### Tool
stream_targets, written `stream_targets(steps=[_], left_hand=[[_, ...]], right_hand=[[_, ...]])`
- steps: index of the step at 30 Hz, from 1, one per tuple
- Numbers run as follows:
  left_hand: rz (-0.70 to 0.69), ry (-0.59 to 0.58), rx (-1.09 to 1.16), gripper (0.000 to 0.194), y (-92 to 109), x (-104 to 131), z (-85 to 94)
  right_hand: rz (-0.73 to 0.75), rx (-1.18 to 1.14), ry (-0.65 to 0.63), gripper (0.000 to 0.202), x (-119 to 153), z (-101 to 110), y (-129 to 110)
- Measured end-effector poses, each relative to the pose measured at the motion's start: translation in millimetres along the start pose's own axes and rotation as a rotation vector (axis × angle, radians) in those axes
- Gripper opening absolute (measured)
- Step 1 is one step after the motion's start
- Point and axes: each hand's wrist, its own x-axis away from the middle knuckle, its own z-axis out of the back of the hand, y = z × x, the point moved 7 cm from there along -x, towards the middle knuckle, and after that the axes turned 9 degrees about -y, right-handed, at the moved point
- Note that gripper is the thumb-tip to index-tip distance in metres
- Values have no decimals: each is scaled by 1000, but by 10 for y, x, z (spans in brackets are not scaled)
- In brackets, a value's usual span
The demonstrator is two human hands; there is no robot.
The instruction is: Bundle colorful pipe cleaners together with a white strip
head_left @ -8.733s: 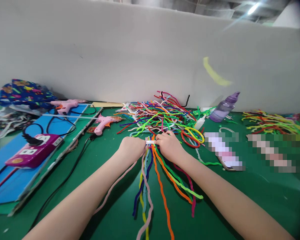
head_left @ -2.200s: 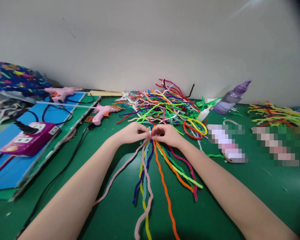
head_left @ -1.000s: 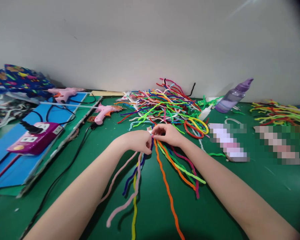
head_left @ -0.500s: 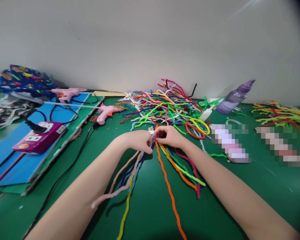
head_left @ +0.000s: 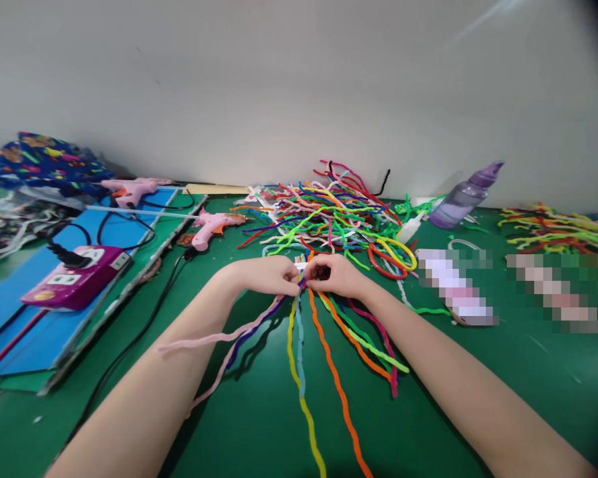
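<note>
Fuzzy pipe cleaners of many colours fan out toward me from a narrow bundle between my hands. My left hand [head_left: 274, 274] is closed at the bundle, with pink pipe cleaners [head_left: 239, 335] and a purple one trailing from beneath it. From the other side my right hand [head_left: 335, 273] pinches the bundle with thumb and index finger. The long orange pipe cleaner [head_left: 335, 375] runs down between my arms, beside the yellow one [head_left: 309, 425] and a light blue one [head_left: 300, 358]. Green, orange and magenta strands [head_left: 361, 332] spread under my right wrist. The bundle's top is partly hidden by my fingers.
A heap of pipe cleaners [head_left: 323, 216] lies behind my hands. Pink glue guns [head_left: 212, 228] and a magenta power strip [head_left: 77, 277] with cords lie left. On the right are a purple bottle [head_left: 461, 199], a pixelated flat object [head_left: 456, 285] and more pipe cleaners [head_left: 558, 229].
My left hand has shifted slightly left. The yellow and light blue pipe cleaners have swung right to the middle, while the pink ones have swung outward to the left. My right hand stays nearly in place.
</note>
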Motion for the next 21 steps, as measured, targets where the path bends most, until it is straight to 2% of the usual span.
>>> stream_targets(steps=[6,12,19,21], left_hand=[[-33,20,-28,14,102,-11,-1],[-136,-3,-5,26,202,-60,-63],[-139,103,-97,23,157,-80,-3],[-121,99,-107,22,127,-80,3]], right_hand=[[22,70,41,12,-5,5,-6],[58,114,81,15,9,0,-37],[104,119,73,19,11,1,-78],[108,131,55,19,14,-2,-79]])
